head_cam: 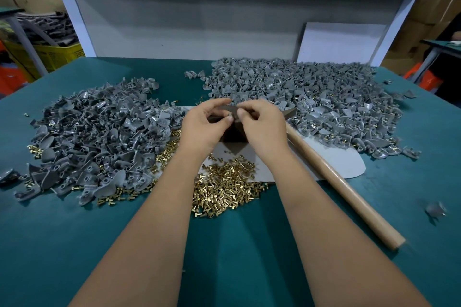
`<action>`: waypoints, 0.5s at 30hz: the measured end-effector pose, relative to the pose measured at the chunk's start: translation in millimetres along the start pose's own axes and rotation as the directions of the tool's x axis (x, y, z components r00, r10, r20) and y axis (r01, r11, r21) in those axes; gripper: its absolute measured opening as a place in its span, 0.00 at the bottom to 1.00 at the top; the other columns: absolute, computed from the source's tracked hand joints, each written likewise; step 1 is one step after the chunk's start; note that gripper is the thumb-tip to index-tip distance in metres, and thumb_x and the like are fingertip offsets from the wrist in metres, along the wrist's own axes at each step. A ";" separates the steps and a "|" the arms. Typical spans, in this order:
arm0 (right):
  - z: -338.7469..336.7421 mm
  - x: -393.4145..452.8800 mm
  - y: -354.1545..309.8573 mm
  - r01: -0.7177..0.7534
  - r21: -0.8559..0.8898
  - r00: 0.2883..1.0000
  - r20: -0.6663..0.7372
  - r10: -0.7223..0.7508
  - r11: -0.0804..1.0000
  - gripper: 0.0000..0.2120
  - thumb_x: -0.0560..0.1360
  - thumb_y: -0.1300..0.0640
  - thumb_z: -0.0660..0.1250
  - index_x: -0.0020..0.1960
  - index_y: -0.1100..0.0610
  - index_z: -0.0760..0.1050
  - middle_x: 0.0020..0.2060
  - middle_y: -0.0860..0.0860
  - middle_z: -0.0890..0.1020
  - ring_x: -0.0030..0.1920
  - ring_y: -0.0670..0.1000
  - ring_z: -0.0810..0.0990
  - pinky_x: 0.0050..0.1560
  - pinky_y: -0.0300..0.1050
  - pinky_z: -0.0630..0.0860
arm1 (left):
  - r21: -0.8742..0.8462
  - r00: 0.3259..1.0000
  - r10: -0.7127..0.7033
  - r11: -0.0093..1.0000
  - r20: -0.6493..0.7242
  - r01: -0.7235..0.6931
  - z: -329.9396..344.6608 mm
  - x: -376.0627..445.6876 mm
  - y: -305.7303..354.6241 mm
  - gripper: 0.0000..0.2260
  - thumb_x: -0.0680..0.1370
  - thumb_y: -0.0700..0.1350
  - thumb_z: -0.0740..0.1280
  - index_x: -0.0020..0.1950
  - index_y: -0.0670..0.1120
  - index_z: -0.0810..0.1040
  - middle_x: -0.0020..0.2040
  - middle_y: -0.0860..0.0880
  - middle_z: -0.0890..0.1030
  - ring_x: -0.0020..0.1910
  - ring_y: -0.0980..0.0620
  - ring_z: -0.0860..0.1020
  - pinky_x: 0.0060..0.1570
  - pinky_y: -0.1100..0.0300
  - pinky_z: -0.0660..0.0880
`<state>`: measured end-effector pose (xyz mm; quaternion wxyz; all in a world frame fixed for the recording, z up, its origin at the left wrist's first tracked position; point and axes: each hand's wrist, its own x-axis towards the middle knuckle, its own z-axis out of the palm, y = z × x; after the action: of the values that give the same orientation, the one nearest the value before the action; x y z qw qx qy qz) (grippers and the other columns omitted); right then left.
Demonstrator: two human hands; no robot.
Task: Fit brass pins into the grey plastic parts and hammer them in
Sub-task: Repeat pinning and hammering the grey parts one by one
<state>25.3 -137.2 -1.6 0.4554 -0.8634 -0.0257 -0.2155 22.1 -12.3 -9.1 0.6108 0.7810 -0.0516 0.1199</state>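
Two hands meet mid-table, fingertips pinched on one small grey part.
Left hand (204, 123) and right hand (262, 124) pinch the grey part (230, 115); brass pins (224, 189) heaped near, hammer (341, 184) right, grey parts (94, 137) piled both sides. No legible writing.

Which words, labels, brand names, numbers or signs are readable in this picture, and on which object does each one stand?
None: no text is readable.
The hammer handle, the white board against the back panel, the yellow crate and the cardboard boxes show no legible marking.
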 end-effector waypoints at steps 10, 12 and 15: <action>-45.8 -7.2 31.9 -0.245 -0.540 0.969 -0.161 0.186 0.805 0.15 0.78 0.52 0.60 0.59 0.62 0.70 0.56 0.59 0.75 0.56 0.62 0.74 0.44 0.49 0.67 | -0.017 0.999 -0.044 0.999 -0.016 0.043 1.7 -1.8 -0.9 0.14 0.76 0.40 0.73 0.60 0.51 0.81 0.47 0.57 0.84 0.51 0.66 0.76 0.50 0.68 0.73; -45.0 -8.3 32.6 -0.222 -0.629 0.975 -0.120 0.190 0.745 0.14 0.78 0.52 0.60 0.56 0.62 0.73 0.54 0.60 0.78 0.55 0.62 0.76 0.43 0.48 0.66 | -0.006 0.999 -0.042 0.999 -0.025 0.042 2.8 -1.1 -2.7 0.13 0.76 0.40 0.73 0.59 0.52 0.82 0.49 0.57 0.83 0.52 0.63 0.76 0.55 0.62 0.76; -44.0 -6.7 30.7 -0.228 -0.624 0.971 -0.085 0.226 0.747 0.08 0.77 0.56 0.62 0.43 0.60 0.73 0.45 0.58 0.79 0.48 0.61 0.77 0.40 0.46 0.66 | 0.082 0.999 -0.011 0.997 -0.041 0.014 4.1 1.5 -6.0 0.09 0.76 0.42 0.72 0.56 0.50 0.83 0.54 0.53 0.81 0.57 0.52 0.76 0.59 0.51 0.77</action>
<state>11.3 -189.3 -6.4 0.1636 -0.9619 0.1536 -0.1564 25.4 -14.6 -15.2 0.5799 0.8031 -0.0296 0.1338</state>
